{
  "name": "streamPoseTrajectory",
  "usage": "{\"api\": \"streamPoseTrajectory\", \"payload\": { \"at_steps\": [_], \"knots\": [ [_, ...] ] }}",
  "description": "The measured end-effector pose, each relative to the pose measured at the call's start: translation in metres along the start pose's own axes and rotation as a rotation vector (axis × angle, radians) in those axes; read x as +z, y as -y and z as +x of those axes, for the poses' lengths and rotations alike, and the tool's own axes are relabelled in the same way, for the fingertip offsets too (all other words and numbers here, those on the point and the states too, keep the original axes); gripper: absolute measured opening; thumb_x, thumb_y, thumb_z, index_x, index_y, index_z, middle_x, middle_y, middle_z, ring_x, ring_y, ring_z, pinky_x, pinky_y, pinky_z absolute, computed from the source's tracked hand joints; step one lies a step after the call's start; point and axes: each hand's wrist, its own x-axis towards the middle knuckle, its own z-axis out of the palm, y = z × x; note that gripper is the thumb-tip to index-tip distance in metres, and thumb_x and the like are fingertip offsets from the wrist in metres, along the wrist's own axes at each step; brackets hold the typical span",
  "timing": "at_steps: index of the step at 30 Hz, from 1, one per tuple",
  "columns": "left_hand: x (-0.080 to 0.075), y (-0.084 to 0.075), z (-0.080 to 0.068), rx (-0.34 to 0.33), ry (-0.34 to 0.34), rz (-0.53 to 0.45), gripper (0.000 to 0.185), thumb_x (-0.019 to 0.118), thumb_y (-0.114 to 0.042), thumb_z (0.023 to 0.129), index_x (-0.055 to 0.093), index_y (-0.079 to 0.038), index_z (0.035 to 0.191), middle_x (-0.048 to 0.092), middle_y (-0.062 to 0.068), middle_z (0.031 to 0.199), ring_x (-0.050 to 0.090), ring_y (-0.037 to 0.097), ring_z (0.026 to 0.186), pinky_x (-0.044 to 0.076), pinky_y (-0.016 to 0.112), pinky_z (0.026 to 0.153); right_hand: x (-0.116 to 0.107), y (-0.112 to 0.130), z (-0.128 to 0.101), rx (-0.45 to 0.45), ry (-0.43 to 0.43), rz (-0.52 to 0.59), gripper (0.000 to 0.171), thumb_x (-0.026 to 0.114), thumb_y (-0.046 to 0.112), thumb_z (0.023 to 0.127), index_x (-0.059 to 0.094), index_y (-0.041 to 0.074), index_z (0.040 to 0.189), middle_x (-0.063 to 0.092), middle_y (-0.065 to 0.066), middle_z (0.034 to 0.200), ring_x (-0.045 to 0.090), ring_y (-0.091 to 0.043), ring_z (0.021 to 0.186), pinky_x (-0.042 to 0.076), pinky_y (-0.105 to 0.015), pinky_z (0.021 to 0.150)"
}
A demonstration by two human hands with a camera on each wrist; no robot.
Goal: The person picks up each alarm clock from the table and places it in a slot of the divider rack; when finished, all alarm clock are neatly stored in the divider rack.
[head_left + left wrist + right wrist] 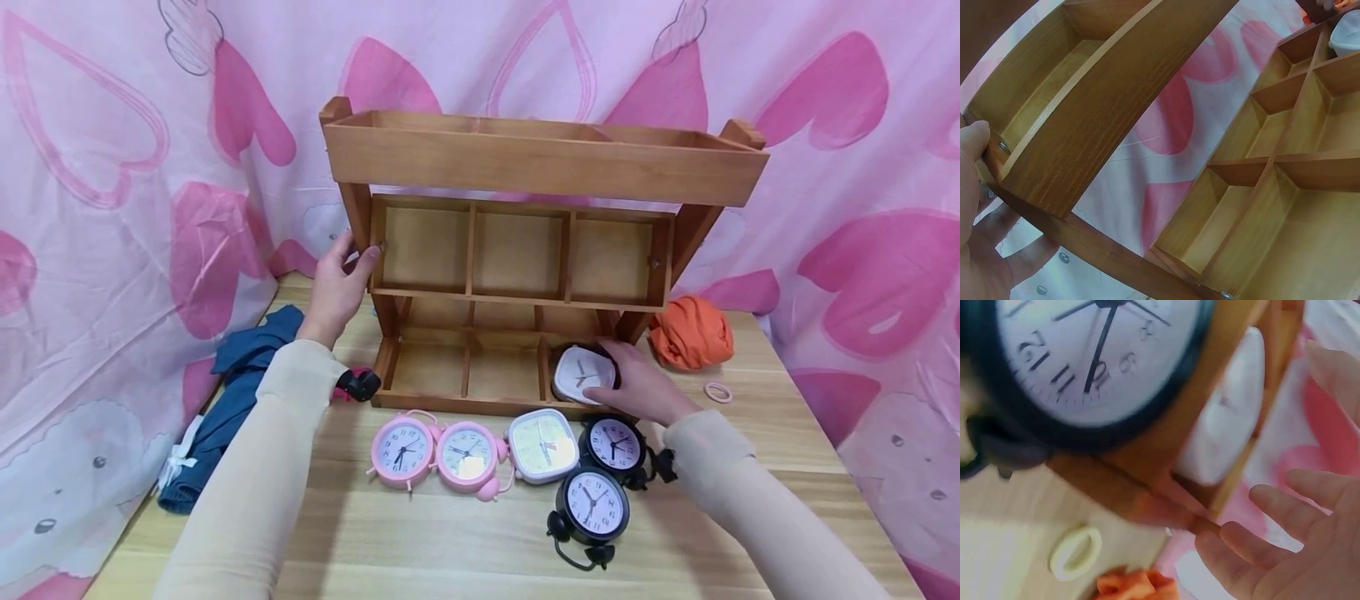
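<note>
A three-tier wooden shelf (540, 162) stands at the back of the table. My left hand (351, 265) grips its left side post at the middle tier, thumb (975, 144) in front and fingers behind. A white square clock (579, 372) leans in the bottom tier's right compartment. My right hand (611, 377) rests on it with relaxed, spread fingers (1285, 500); the right wrist view shows them beside the clock (1229, 412), not curled round it. In front of the shelf lie two pink clocks (403, 450) (463, 454), a white square clock (542, 444) and two black clocks (615, 443) (592, 504).
An orange cloth (690, 333) and a pale hair tie (717, 392) lie right of the shelf. At the table's left edge lies a blue cloth (232, 392), with a small black and pink item (358, 385) near the shelf's left foot. A pink curtain hangs behind.
</note>
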Motion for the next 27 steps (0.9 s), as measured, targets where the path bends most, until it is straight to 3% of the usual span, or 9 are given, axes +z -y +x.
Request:
{"api": "streamPoseTrajectory", "payload": {
  "at_steps": [7, 14, 18, 22, 27],
  "knots": [
    [-0.001, 0.000, -0.002, 0.002, -0.002, 0.002, 0.067, 0.050, -0.057, 0.096, 0.028, -0.034, 0.155, 0.034, 0.000, 0.160, 0.037, 0.029, 0.145, 0.040, 0.047, 0.112, -0.017, -0.004, -0.049, 0.033, -0.064, 0.116, 0.101, 0.074, 0.054, 0.082, 0.026, 0.003, 0.154, 0.032, -0.026, 0.155, 0.033, -0.050, 0.139, 0.031, -0.068, 0.109],
    [-0.002, 0.000, -0.003, -0.001, -0.006, 0.004, 0.066, 0.050, -0.056, 0.096, 0.028, -0.035, 0.155, 0.033, -0.001, 0.160, 0.036, 0.029, 0.146, 0.040, 0.047, 0.112, 0.001, -0.007, -0.082, -0.027, -0.175, 0.190, 0.090, 0.076, 0.042, 0.085, 0.032, 0.000, 0.151, 0.039, -0.027, 0.151, 0.043, -0.047, 0.133, 0.045, -0.064, 0.098],
    [-0.002, 0.000, -0.002, 0.006, -0.005, 0.002, 0.065, 0.050, -0.055, 0.097, 0.029, -0.033, 0.155, 0.034, 0.000, 0.160, 0.037, 0.029, 0.145, 0.040, 0.047, 0.112, 0.016, -0.009, -0.094, 0.018, -0.176, 0.233, 0.089, 0.076, 0.040, 0.086, 0.032, -0.001, 0.151, 0.038, -0.030, 0.149, 0.044, -0.049, 0.129, 0.047, -0.064, 0.096],
    [0.000, -0.001, -0.001, 0.012, -0.002, -0.008, 0.065, 0.051, -0.054, 0.097, 0.030, -0.031, 0.154, 0.035, 0.002, 0.159, 0.037, 0.029, 0.145, 0.040, 0.048, 0.112, 0.031, -0.015, -0.099, 0.072, -0.149, 0.246, 0.090, 0.076, 0.041, 0.085, 0.031, -0.002, 0.151, 0.036, -0.031, 0.149, 0.040, -0.051, 0.131, 0.040, -0.068, 0.100],
    [0.000, -0.001, -0.001, 0.014, 0.001, -0.019, 0.065, 0.052, -0.054, 0.097, 0.030, -0.032, 0.154, 0.034, 0.001, 0.159, 0.037, 0.029, 0.145, 0.040, 0.048, 0.112, 0.045, -0.024, -0.098, 0.069, -0.146, 0.218, 0.092, 0.078, 0.041, 0.083, 0.032, -0.002, 0.150, 0.035, -0.031, 0.147, 0.036, -0.051, 0.133, 0.033, -0.073, 0.103]
  ]
}}
